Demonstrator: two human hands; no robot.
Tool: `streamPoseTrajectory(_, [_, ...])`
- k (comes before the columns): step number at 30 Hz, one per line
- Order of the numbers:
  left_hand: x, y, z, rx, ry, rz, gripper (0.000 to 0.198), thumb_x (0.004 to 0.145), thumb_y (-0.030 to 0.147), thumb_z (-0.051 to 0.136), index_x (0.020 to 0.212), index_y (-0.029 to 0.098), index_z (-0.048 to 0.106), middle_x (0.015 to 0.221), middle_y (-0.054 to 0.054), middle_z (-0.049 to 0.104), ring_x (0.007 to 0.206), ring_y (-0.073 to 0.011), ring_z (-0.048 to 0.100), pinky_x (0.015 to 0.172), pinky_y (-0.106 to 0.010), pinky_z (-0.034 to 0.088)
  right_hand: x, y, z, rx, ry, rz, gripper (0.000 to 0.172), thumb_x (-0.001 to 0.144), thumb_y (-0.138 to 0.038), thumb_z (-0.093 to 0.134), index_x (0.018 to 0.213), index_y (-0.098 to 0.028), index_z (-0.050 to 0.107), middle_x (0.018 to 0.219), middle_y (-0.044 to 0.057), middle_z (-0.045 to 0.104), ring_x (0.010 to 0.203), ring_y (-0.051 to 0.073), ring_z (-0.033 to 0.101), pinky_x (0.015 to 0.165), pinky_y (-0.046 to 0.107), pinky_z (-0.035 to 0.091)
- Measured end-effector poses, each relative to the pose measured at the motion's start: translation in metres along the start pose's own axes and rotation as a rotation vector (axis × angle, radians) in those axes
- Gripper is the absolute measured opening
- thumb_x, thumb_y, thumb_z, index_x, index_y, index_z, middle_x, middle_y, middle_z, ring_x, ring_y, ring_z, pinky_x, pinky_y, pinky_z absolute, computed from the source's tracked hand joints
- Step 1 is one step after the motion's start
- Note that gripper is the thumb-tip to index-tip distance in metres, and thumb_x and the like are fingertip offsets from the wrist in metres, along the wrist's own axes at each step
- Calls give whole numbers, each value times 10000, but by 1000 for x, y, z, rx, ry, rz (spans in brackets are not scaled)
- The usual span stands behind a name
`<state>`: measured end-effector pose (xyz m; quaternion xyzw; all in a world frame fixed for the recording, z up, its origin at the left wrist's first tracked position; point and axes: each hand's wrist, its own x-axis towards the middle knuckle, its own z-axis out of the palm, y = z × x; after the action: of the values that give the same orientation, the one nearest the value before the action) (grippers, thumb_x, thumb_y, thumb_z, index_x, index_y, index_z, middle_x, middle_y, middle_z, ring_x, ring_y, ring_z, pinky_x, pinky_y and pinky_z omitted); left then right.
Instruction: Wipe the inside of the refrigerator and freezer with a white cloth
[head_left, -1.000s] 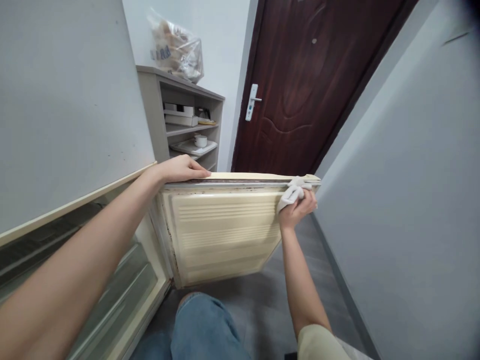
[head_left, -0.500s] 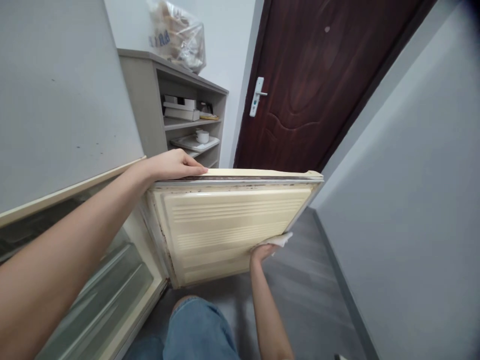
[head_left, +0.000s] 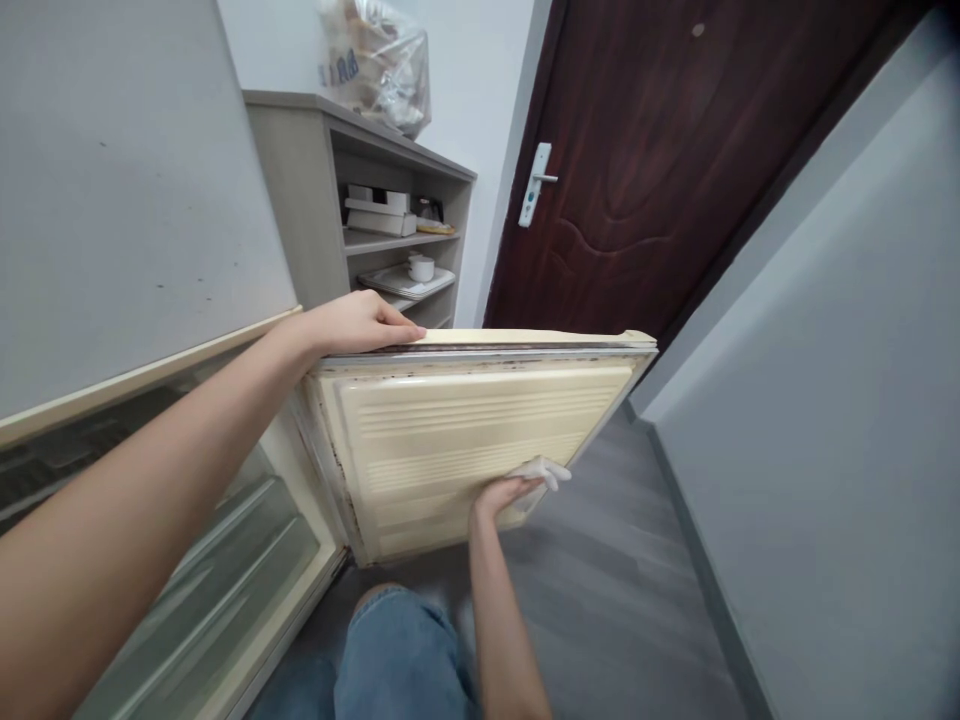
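Observation:
A cream refrigerator door [head_left: 420, 505] stands swung open in front of me, its ribbed inner side facing me and dark stains along its seal. My left hand [head_left: 367, 322] grips the top edge of this door near the hinge side, thumb lying along the edge; its other fingers are mostly hidden behind. Low on the inner panel, toward the free edge, my right hand [head_left: 504, 494] presses a white cloth [head_left: 541, 470] against the surface. Left of the door is the open refrigerator compartment [head_left: 225, 560], with a clear drawer front inside, partly covered by my left forearm.
A grey shelf unit [head_left: 292, 180] holding boxes, trays and a white cup [head_left: 421, 268] stands behind the door, with a plastic bag [head_left: 386, 75] on top. A dark wooden door [head_left: 637, 150] is at the back. A wall [head_left: 840, 400] runs along the right.
My right hand and the cloth have moved left across the inner panel. My left hand stays on the top edge. The view has shifted slightly.

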<state>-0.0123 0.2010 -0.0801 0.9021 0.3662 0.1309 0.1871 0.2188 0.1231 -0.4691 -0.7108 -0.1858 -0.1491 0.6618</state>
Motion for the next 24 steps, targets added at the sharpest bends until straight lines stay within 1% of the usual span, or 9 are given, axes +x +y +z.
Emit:
streamPoseTrajectory(2, [2,-2,0,9,3,-6,461,700,636,519,929,297,731,887,64,735,850,-215,615,726,-265,438,-47,-30,10,4,-38,127,631,927,-352,76,1446,-113,-192,1530,185,-64,1419,273,51,1075,601,233])
streamPoseTrajectory(5, [4,-4,1,21,10,-6,465,698,642,519,925,296,734,909,64,734,865,-216,613,748,-263,438,-154,-80,17,129,-334,263,632,934,-285,98,1411,-109,-276,1529,188,-30,1408,236,-77,1084,637,156])
streamPoseTrajectory(7, [4,-4,1,28,20,-6,473,699,651,515,923,297,734,933,59,732,876,-212,612,776,-263,437,-223,-108,14,297,-482,293,679,945,-285,196,1421,-148,-267,1529,182,-19,1406,250,-77,1073,655,146])
streamPoseTrajectory(8, [4,-4,1,32,22,-10,478,699,657,511,923,298,733,945,57,730,880,-209,612,786,-264,436,-248,-119,10,320,-482,312,676,945,-286,222,1445,-155,-213,1530,173,-32,1408,262,-64,1069,660,146])
streamPoseTrajectory(10, [3,-3,1,40,25,-17,484,702,667,503,925,302,730,965,56,727,888,-204,612,800,-266,436,-272,-131,1,316,-507,363,671,949,-318,257,1468,-140,-129,1528,179,-36,1414,276,9,1075,634,169])
streamPoseTrajectory(13, [1,-1,1,46,18,-15,483,706,671,498,917,303,729,965,55,725,889,-202,612,803,-272,436,-241,-123,-10,319,-440,447,702,936,-399,286,1475,-84,-36,1527,204,7,1415,257,88,1112,547,166])
streamPoseTrajectory(19, [0,-2,2,46,31,-5,483,710,661,497,897,282,731,869,42,728,840,-208,613,737,-284,437,-73,-43,-24,211,-177,319,748,873,-411,255,1449,23,57,1526,215,23,1422,209,57,1149,444,83])
streamPoseTrajectory(22, [-2,0,2,39,29,-2,484,710,654,494,899,277,730,855,36,722,830,-207,610,727,-285,434,3,-6,-33,207,-73,417,720,848,-364,219,1439,21,73,1521,224,57,1419,204,88,1151,430,103])
streamPoseTrajectory(24, [-3,1,2,35,30,-3,486,707,653,494,899,274,730,845,31,719,829,-204,607,724,-284,430,33,9,-35,224,-73,435,696,851,-345,115,1434,11,-19,1518,232,19,1420,195,69,1149,449,87])
